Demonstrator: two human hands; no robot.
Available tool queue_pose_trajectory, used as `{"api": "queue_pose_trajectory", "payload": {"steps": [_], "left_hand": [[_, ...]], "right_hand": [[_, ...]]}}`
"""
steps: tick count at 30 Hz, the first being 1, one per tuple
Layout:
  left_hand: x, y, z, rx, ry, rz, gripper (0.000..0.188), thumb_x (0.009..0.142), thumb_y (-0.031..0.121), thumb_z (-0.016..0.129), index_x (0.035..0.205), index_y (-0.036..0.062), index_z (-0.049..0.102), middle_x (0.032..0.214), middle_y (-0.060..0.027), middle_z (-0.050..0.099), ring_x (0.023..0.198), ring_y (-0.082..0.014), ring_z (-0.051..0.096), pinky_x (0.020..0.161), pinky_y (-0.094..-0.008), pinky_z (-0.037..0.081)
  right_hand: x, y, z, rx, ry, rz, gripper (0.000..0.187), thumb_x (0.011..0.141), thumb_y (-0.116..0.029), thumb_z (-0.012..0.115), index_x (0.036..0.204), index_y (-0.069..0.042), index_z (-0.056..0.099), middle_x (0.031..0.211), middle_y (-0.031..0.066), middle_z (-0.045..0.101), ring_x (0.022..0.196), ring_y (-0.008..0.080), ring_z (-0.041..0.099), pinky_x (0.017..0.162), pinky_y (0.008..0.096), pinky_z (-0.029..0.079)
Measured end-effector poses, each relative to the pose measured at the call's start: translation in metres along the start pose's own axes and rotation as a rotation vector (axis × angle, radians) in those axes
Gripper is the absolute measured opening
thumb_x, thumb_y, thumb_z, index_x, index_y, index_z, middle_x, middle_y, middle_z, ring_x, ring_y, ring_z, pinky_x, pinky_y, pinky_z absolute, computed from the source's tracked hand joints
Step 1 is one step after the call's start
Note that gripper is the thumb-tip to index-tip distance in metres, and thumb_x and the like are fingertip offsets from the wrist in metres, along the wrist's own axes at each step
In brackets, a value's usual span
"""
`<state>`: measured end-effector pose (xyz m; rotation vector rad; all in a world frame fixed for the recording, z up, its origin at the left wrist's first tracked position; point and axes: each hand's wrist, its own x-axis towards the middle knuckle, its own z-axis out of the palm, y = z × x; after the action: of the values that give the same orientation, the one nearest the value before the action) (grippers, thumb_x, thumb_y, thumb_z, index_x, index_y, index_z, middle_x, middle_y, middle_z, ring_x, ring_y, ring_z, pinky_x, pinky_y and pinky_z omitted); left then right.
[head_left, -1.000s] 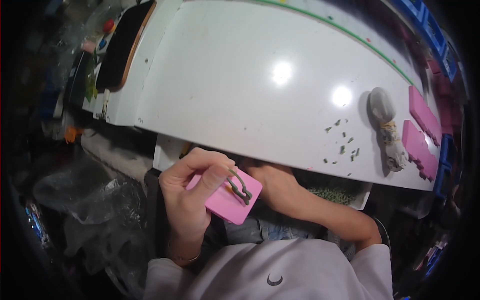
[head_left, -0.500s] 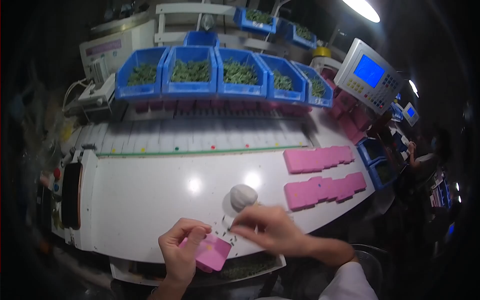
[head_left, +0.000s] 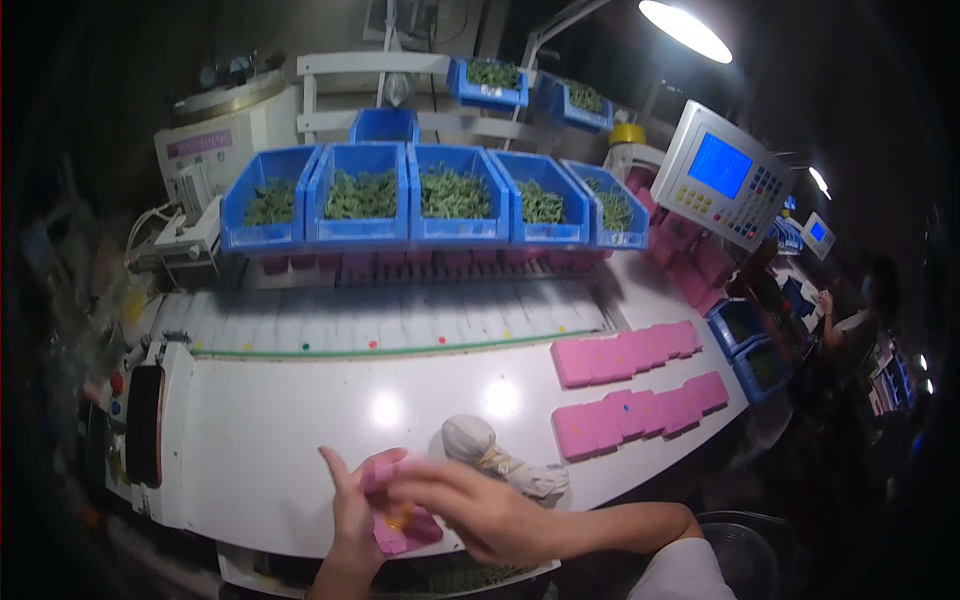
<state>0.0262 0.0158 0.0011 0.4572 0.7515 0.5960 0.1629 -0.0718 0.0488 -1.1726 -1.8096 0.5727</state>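
Note:
A small pink box [head_left: 411, 535] with a yellow spot is held in my left hand [head_left: 352, 520], low at the table's near edge. The left thumb sticks up away from it. My right hand [head_left: 490, 508] reaches across the box from the right, its fingers smeared by motion. Whether those fingers grip anything cannot be made out. Just beyond my right hand lies a tied pale cloth bundle [head_left: 467, 438], with a rounded head and a loose tail stretching right.
Two rows of overlapping pink boxes [head_left: 640, 414] lie on the right of the white table [head_left: 270, 440]. Blue bins [head_left: 360, 232] of green leafy bits stand behind a glossy sloped strip. A grey keypad unit [head_left: 722, 172] hangs at the right; a dark panel [head_left: 145, 425] is at the left.
My right hand has moved left from above the dark bits on the table onto the pink box. The left thumb has lifted. The view has tilted up, so the cloth bundle's tail shows.

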Motion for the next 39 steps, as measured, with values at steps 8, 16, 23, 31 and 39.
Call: {"api": "queue_pose_trajectory", "payload": {"steps": [8,16,23,31,39], "left_hand": [[-0.01,-0.004,-0.008,0.308,-0.155,0.032,0.067,0.093,0.055,0.022,0.113,-0.0027,0.05,0.092,-0.0159,0.061,0.064,-0.0183,0.06,0.061,-0.032,0.054],[-0.003,0.005,-0.021,0.142,-0.09,0.069,0.064,0.095,0.052,0.021,0.112,-0.0031,0.05,0.093,-0.0185,0.061,0.063,-0.017,0.059,0.059,-0.0323,0.054],[-0.004,0.005,-0.011,0.139,-0.052,0.089,0.062,0.096,0.047,0.023,0.108,-0.0064,0.052,0.094,-0.0148,0.061,0.083,-0.0204,0.063,0.07,-0.031,0.054],[-0.006,0.01,-0.014,0.125,-0.07,0.081,0.063,0.096,0.047,0.022,0.107,-0.0071,0.053,0.098,-0.0163,0.06,0.086,-0.021,0.063,0.075,-0.0318,0.054],[-0.002,0.009,-0.013,0.114,-0.052,0.019,0.062,0.096,0.047,0.023,0.105,-0.0066,0.054,0.095,-0.0146,0.06,0.083,-0.0195,0.063,0.071,-0.0303,0.054]], "right_hand": [[-0.034,0.027,-0.003,-0.584,-0.022,0.286,0.071,0.064,0.011,0.053,0.132,-0.004,0.038,0.133,0.0255,0.033,0.109,0.0408,0.046,0.093,0.0431,0.04],[-0.028,0.007,0.006,-0.629,0.065,0.191,0.069,0.062,0.011,0.055,0.129,0.0,0.044,0.13,0.0276,0.038,0.095,0.0367,0.052,0.08,0.0383,0.046],[-0.01,0.026,0.026,-0.92,-0.107,-0.214,0.05,0.074,-0.007,0.058,0.124,-0.012,0.054,0.129,0.0122,0.048,0.086,0.0215,0.052,0.068,0.0298,0.045],[-0.011,0.026,0.028,-0.968,0.056,-0.301,0.048,0.075,-0.01,0.059,0.123,-0.013,0.055,0.126,0.0057,0.052,0.086,0.0213,0.053,0.069,0.0299,0.043],[-0.013,0.027,0.027,-1.001,0.01,-0.301,0.045,0.076,-0.011,0.058,0.121,-0.013,0.056,0.125,0.0039,0.052,0.086,0.0193,0.052,0.068,0.0291,0.041]]}}
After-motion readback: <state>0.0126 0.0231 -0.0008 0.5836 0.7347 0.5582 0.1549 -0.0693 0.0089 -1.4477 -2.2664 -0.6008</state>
